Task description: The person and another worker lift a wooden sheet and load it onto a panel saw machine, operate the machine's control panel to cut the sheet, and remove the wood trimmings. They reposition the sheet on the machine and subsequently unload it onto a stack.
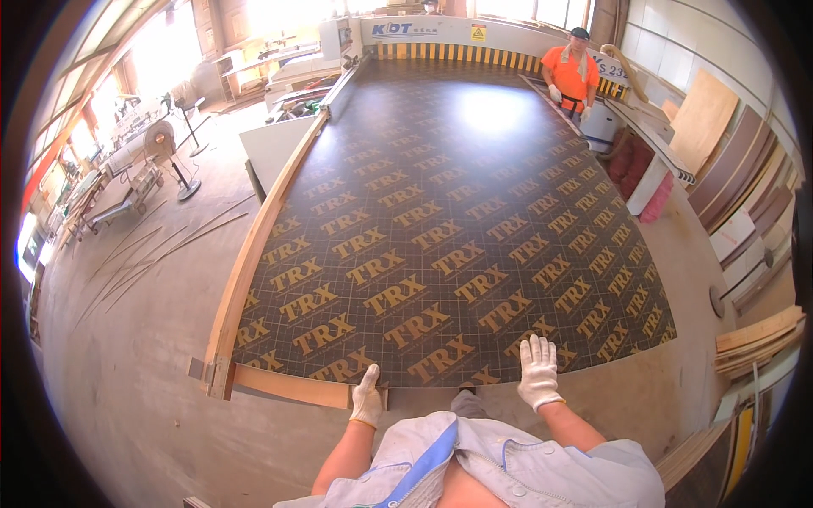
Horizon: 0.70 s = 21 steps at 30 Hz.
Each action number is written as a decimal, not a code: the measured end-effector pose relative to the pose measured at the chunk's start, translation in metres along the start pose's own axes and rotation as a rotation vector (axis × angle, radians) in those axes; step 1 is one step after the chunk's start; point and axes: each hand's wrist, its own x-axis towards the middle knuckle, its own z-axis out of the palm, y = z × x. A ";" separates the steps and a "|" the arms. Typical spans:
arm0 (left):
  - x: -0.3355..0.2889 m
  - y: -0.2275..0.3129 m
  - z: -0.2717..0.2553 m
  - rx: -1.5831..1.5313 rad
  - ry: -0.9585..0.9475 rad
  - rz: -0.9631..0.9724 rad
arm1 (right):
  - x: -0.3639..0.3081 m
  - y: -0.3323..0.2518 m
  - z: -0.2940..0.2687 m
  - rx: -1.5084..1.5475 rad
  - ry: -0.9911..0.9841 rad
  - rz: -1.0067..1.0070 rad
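A large, dark brown film-faced plywood sheet [457, 178], printed all over with gold lettering, stretches away from me toward a machine. My left hand [367, 396], in a white glove, grips the sheet's near edge left of my body, thumb on top; its other fingers are mostly hidden below the edge. White-gloved too, my right hand [539, 372] lies flat near the right part of that edge with its fingers stretched over the top face. A wooden rail [264, 267] runs along the sheet's left side.
A large machine with a striped yellow-black front [457, 53] spans the far end. A co-worker in orange [572, 74] stands at the far right side. A floor fan [169, 157] and thin strips [161, 245] are on the left; stacked boards [758, 341] are on the right.
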 end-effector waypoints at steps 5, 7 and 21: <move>-0.003 0.002 0.005 0.032 0.010 -0.003 | -0.003 0.001 0.001 -0.009 0.034 -0.002; -0.003 0.001 0.004 0.033 0.005 0.002 | -0.003 0.001 0.002 -0.008 0.041 -0.004; 0.002 0.003 -0.006 0.132 -0.016 -0.015 | 0.003 -0.006 -0.007 -0.051 0.001 0.013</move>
